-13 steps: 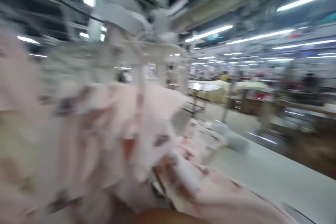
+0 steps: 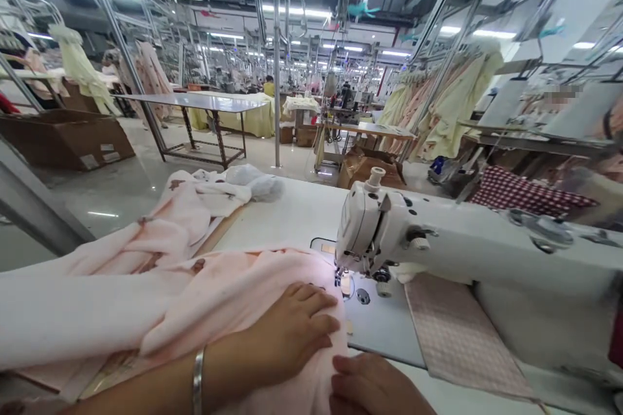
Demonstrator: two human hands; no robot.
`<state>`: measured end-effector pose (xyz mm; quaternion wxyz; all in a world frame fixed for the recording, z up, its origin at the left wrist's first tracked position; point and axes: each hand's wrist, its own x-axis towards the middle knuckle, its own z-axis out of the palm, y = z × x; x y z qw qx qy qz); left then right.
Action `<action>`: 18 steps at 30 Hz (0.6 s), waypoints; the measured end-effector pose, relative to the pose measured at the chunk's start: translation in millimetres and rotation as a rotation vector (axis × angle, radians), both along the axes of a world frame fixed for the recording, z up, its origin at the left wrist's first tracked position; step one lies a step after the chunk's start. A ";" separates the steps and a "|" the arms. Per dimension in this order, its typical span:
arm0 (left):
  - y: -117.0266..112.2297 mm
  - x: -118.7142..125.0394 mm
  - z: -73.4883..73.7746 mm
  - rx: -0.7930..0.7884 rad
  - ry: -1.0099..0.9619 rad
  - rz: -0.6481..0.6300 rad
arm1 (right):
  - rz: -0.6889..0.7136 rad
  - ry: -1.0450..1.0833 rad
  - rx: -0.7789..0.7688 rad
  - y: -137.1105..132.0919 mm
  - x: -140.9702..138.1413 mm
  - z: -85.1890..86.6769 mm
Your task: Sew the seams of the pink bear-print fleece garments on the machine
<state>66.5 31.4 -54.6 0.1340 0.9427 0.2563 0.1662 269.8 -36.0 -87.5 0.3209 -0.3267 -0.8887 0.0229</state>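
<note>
Grip: both hands lie on the pink cloth [image 2: 233,292] without clasping it — neither hand is closed around anything.
Left hand [image 2: 292,331]: palm down, flat on the cloth, fingers [image 2: 316,301] stretched and slightly spread, tips pointing toward the needle area of the sewing machine [image 2: 389,233].
Left forearm: reaches in from the lower left edge of the view, angled up and to the right, with a silver bangle [image 2: 197,379] around the wrist.
Right hand [image 2: 374,386]: at the bottom edge, only partly in view; the fingers curl loosely and rest at the near edge of the cloth, just beside the left hand. Whether it pinches the cloth edge cannot be told.
Pink cloth: soft, pale pink with small brown marks, heaped across the left part of the white table [image 2: 292,207]; its right edge lies just beside the needle, under the machine's head.
Sewing machine: white, its arm stretching away to the right, head just right of the left fingertips.
Checked fabric [image 2: 457,337]: a pink-and-white strip lying flat on the table under the machine's arm, apart from the hands.
Surroundings: a factory hall — strip lights overhead, metal rails hung with yellow and pink garments [image 2: 457,104], a long table [image 2: 195,104] and cardboard boxes [image 2: 63,136] further back.
</note>
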 end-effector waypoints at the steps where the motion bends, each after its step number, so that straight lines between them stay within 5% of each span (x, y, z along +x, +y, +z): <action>1: 2.3 0.2 -0.3 -0.002 0.003 -0.006 | -0.007 0.015 0.021 0.8 -1.7 1.4; 8: 23.6 -0.1 1.2 -0.031 0.055 -0.034 | 0.050 -0.138 0.212 6.5 -3.8 5.3; 18: 54.5 1.2 0.7 0.058 0.059 -0.073 | 0.019 -0.157 0.105 24.2 -6.5 22.4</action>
